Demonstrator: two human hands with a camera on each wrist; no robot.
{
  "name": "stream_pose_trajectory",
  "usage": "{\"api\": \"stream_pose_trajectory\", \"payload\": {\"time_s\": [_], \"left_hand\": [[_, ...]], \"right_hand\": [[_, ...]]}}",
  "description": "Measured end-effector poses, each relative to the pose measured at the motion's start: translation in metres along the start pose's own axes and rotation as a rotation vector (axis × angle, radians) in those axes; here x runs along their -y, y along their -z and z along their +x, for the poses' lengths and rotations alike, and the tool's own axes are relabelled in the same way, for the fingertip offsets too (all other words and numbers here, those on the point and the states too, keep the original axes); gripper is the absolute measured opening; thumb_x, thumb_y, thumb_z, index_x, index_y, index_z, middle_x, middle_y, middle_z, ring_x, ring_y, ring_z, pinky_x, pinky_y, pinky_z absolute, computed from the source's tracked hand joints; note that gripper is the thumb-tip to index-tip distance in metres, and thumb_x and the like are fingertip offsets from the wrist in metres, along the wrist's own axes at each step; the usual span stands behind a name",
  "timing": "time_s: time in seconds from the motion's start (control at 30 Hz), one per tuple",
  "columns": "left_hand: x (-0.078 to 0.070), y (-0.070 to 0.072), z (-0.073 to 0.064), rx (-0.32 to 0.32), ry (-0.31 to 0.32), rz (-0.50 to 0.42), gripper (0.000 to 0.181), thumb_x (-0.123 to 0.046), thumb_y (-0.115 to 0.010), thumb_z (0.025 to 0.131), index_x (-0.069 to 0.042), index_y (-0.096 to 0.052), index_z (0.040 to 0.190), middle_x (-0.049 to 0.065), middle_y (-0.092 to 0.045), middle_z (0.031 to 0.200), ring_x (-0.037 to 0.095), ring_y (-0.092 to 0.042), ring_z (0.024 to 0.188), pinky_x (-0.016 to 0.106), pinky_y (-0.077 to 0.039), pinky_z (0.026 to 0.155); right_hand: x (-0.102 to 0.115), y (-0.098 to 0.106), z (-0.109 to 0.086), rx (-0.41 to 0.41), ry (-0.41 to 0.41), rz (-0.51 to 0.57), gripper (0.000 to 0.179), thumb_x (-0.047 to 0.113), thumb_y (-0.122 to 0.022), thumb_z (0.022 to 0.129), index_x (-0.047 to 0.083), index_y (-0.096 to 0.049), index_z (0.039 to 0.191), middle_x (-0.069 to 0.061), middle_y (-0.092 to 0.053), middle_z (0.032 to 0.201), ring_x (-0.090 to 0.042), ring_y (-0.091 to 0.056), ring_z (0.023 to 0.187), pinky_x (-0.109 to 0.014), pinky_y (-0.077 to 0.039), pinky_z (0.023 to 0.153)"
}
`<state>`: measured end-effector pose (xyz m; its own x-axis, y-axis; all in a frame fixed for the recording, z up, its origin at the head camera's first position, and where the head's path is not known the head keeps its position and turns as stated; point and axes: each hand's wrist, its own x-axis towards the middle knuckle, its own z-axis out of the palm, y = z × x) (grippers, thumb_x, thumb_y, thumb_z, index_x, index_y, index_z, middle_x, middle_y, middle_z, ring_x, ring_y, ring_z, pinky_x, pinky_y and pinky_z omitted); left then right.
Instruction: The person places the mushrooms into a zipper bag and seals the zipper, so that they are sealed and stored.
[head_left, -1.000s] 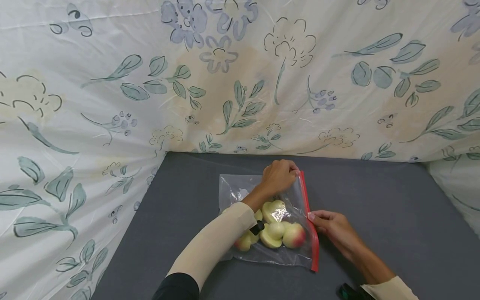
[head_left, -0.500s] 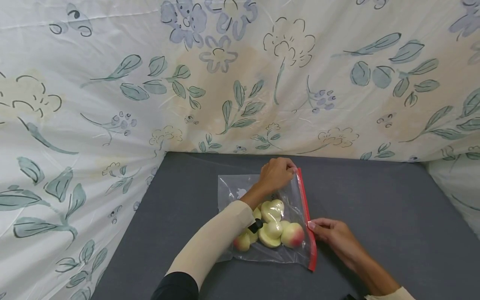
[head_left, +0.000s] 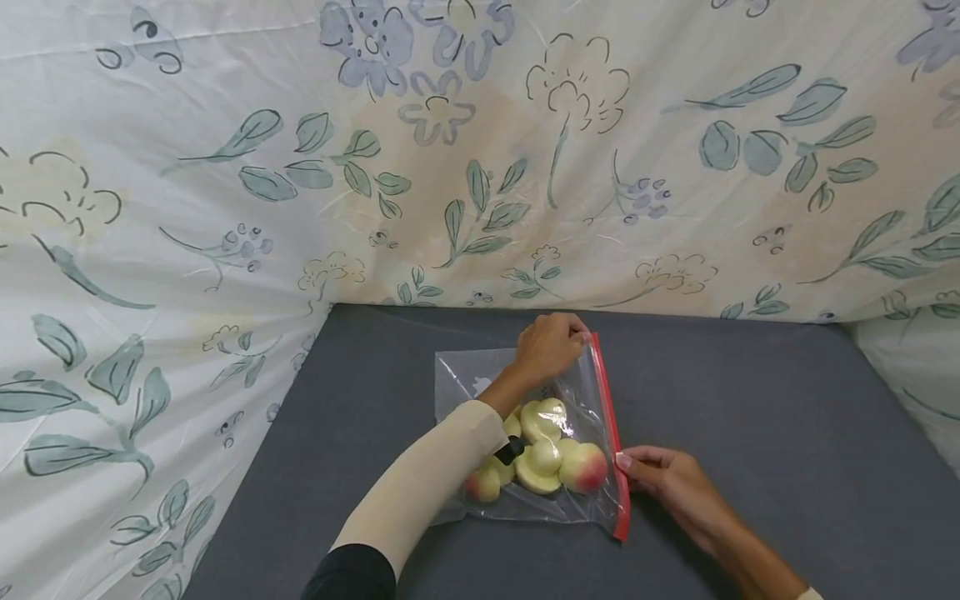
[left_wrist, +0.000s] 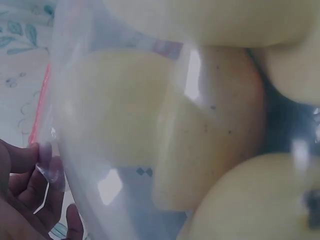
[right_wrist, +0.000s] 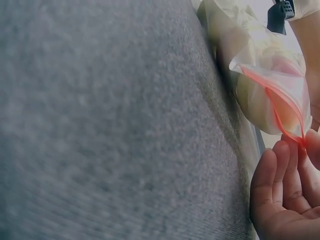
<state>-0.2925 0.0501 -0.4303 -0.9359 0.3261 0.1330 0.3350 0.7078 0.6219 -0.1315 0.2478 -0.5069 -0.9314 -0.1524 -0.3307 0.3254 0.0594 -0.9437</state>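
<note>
A clear zip bag [head_left: 459, 372] lies on the dark grey table with several pale yellow fruits [head_left: 542, 421] inside, some blushed red; their exact kind I cannot tell. Along its right edge runs a red zip strip [head_left: 606, 396]. At the bag's far right corner, my left hand [head_left: 551, 346] pinches the plastic by the strip's end. Lower down, my right hand [head_left: 671, 479] pinches the red strip between thumb and fingers. In the right wrist view, the two red lips [right_wrist: 280, 102] stand apart on the near side of that pinch. Fruit fills most of the left wrist view.
The grey tabletop [head_left: 780, 417] extends around the bag. A white cloth [head_left: 480, 167] printed with flowers and leaves hangs behind and at the left. My left forearm crosses over part of the bag, and a black wrist device [head_left: 512, 451] sits above the fruit.
My right hand has slid along the red strip toward the near end, still pinching it. My left hand and the bag's strip have shifted slightly left and away.
</note>
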Motion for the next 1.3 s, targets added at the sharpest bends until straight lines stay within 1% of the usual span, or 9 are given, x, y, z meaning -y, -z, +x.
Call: {"api": "stream_pose_trajectory", "payload": {"time_s": [0.13,0.4,0.6,0.9,1.0,1.17,1.3], "left_hand": [[0.0,0.001,-0.001,0.004,-0.003,-0.009,0.021,-0.031,-0.06,0.109,-0.023,-0.08,0.11,-0.014,-0.071,0.089,0.008,-0.059,0.069,0.03,-0.047,0.069],[0.0,0.001,-0.002,-0.002,-0.021,-0.017,0.021,-0.03,-0.06,0.109,-0.022,-0.079,0.109,-0.014,-0.071,0.09,0.007,-0.059,0.069,0.028,-0.047,0.068],[-0.002,0.002,-0.001,-0.008,-0.02,-0.019,0.02,-0.032,-0.061,0.109,-0.023,-0.079,0.109,-0.015,-0.072,0.091,0.006,-0.061,0.07,0.029,-0.048,0.07],[-0.003,0.002,0.003,-0.024,-0.023,-0.005,0.02,-0.03,-0.061,0.109,-0.024,-0.079,0.106,-0.016,-0.072,0.089,0.007,-0.059,0.065,0.029,-0.047,0.063],[-0.003,0.002,0.003,-0.025,-0.029,-0.008,0.02,-0.03,-0.061,0.109,-0.024,-0.079,0.106,-0.017,-0.072,0.088,0.007,-0.058,0.064,0.029,-0.047,0.062],[-0.004,0.003,0.004,-0.029,-0.03,-0.008,0.02,-0.031,-0.061,0.109,-0.024,-0.08,0.106,-0.017,-0.071,0.087,0.007,-0.058,0.064,0.029,-0.047,0.065],[-0.004,0.004,0.004,-0.036,-0.02,-0.001,0.02,-0.031,-0.061,0.109,-0.024,-0.079,0.106,-0.017,-0.069,0.085,0.007,-0.058,0.065,0.03,-0.048,0.068]], "right_hand": [[-0.001,-0.001,-0.003,0.013,0.012,-0.001,0.031,0.017,-0.071,0.104,-0.009,-0.071,0.12,0.002,-0.076,0.099,-0.012,-0.072,0.09,-0.028,-0.061,0.085],[-0.002,-0.004,-0.011,-0.02,-0.051,-0.024,0.035,0.02,-0.072,0.103,-0.009,-0.071,0.121,0.001,-0.076,0.097,-0.012,-0.072,0.088,-0.029,-0.061,0.083],[-0.002,-0.003,-0.014,-0.003,-0.05,-0.028,0.036,0.02,-0.071,0.104,-0.01,-0.07,0.122,0.0,-0.077,0.098,-0.013,-0.072,0.088,-0.029,-0.061,0.084],[-0.004,-0.002,-0.02,0.007,-0.062,-0.06,0.035,0.02,-0.07,0.104,-0.01,-0.07,0.121,-0.001,-0.075,0.097,-0.013,-0.071,0.088,-0.03,-0.061,0.084],[-0.004,-0.002,-0.023,0.005,-0.066,-0.065,0.036,0.021,-0.07,0.104,-0.011,-0.069,0.122,-0.002,-0.075,0.097,-0.014,-0.07,0.088,-0.031,-0.061,0.083],[-0.005,-0.003,-0.028,0.007,-0.088,-0.071,0.035,0.021,-0.071,0.103,-0.009,-0.07,0.12,-0.003,-0.076,0.096,-0.016,-0.072,0.088,-0.03,-0.06,0.082],[-0.006,-0.002,-0.031,0.028,-0.081,-0.072,0.033,0.02,-0.071,0.103,-0.009,-0.07,0.119,-0.003,-0.076,0.095,-0.015,-0.072,0.087,-0.03,-0.06,0.083]]}}
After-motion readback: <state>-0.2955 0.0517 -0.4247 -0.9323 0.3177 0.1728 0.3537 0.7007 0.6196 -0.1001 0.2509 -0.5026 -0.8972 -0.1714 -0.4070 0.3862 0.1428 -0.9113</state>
